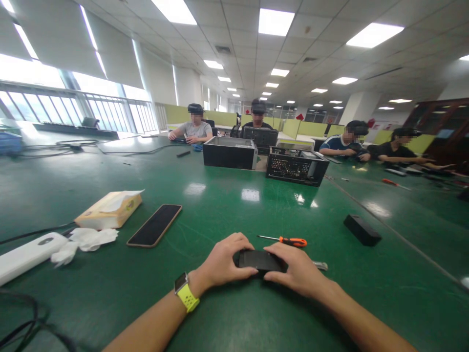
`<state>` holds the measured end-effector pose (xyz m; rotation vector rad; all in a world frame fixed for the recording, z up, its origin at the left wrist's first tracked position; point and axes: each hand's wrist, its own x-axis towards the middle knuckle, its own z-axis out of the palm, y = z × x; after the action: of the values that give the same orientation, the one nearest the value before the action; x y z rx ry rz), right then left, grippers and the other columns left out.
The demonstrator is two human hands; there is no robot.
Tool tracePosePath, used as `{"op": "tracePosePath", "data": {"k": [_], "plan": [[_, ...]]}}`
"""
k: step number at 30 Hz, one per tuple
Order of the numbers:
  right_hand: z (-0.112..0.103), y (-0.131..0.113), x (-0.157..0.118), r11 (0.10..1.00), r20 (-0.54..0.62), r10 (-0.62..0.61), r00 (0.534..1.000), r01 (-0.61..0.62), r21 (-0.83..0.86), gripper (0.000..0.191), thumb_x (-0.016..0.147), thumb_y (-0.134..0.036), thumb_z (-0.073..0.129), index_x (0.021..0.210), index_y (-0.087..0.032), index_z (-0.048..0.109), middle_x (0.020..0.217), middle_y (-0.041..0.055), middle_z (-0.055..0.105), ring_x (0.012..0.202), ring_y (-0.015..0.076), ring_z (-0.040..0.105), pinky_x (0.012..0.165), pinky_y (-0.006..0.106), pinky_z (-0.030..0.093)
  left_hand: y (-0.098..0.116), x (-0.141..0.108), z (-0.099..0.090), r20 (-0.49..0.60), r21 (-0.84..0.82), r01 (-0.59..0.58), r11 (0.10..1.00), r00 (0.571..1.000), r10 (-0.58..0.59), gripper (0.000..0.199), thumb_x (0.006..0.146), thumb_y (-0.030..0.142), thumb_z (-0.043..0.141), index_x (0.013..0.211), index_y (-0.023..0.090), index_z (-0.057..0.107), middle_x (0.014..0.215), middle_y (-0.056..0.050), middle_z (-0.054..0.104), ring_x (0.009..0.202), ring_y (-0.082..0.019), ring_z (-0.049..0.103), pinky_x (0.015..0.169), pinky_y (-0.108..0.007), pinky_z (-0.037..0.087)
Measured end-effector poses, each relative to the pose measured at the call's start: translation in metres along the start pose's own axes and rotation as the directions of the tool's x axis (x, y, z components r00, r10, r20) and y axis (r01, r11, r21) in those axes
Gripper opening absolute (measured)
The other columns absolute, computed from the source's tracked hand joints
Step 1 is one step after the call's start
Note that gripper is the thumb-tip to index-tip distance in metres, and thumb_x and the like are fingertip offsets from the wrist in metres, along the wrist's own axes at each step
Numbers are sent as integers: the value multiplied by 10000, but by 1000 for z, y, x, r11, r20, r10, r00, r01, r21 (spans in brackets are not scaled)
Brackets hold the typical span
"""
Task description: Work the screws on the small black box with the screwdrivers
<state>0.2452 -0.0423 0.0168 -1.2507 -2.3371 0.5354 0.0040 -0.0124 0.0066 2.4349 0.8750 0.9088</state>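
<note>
Between my two hands is a small black rectangular box [262, 261], low over the green table. My left hand [229, 259] grips its left end, thumb along the near side and fingers over the far side. On the right end, my right hand [295, 266] holds it in the same way. The box's exact kind does not show. Just beyond my right hand lies a screwdriver [293, 242] with an orange and black handle, its shaft pointing left. A small clear or metallic piece [321, 265] lies beside my right hand, partly hidden by it.
A phone [156, 226], a tissue pack [110, 209], crumpled tissues [88, 240] and a white power strip [32, 256] lie to the left. Another black block [362, 230] rests at right. Two computer cases [230, 154] stand farther back. Several people sit around the table.
</note>
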Motion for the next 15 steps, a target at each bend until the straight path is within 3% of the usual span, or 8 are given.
{"op": "tracePosePath", "data": {"k": [3,7,9,10,11,12,13,15], "plan": [[4,-4,1,998,-14,-15,1000,16,56,416,777,-415,749,1117,-189,671,1052,71,700,939,232,636,847,345,481,-1,-1,-1,-17,-32,3,999,1000,-3,454,703,387,831,1084,198,673,1043,-66,625,958,-235,599,847,-344,494],[-11,10,1,995,-98,-18,995,28,98,385,768,-420,745,1077,-198,687,1016,57,707,890,215,640,784,316,493,-5,0,-5,-164,-80,5,997,986,-18,468,777,394,777,1181,213,626,1100,-71,607,964,-221,590,754,-298,500],[-32,32,-4,994,-234,80,969,-61,89,421,774,-468,714,1098,-200,693,1035,65,708,875,219,647,753,310,504,-7,1,-6,-239,-84,2,996,971,-22,364,845,361,710,1163,204,628,1075,-70,612,924,-204,591,708,-280,490],[-47,47,-9,985,-343,169,924,-147,91,470,767,-499,700,1125,-195,691,1049,72,708,868,225,653,743,310,511,-7,2,-6,-261,-81,-2,997,965,-20,325,863,345,688,1148,200,632,1059,-68,615,905,-197,591,699,-277,486],[-64,63,-15,952,-507,301,808,-290,102,524,715,-541,718,1107,-193,705,1008,69,720,831,231,661,743,316,517,-8,2,-6,-270,-78,-3,997,963,-18,297,872,333,677,1133,197,638,1043,-67,619,889,-192,591,695,-276,484],[-82,79,-24,868,-684,435,586,-476,145,588,647,-586,737,1097,-206,717,961,57,731,805,242,668,753,327,521,-8,2,-5,-271,-73,-5,997,962,-15,278,874,323,673,1119,196,643,1030,-65,622,877,-189,591,689,-274,482],[-100,96,-34,799,-763,482,430,-573,182,666,649,-608,719,1155,-175,697,982,98,728,835,282,666,785,373,513,-8,2,-4,-269,-69,-4,998,963,-15,262,873,315,672,1105,195,648,1019,-64,625,872,-187,592,684,-272,482],[-131,128,-60,676,-842,511,171,-686,271,791,710,-618,641,1259,-49,619,1105,241,678,949,385,639,836,479,481,-7,2,-3,-261,-62,1,998,965,-17,244,872,302,670,1089,192,654,1005,-64,632,870,-188,594,684,-274,484]]}}
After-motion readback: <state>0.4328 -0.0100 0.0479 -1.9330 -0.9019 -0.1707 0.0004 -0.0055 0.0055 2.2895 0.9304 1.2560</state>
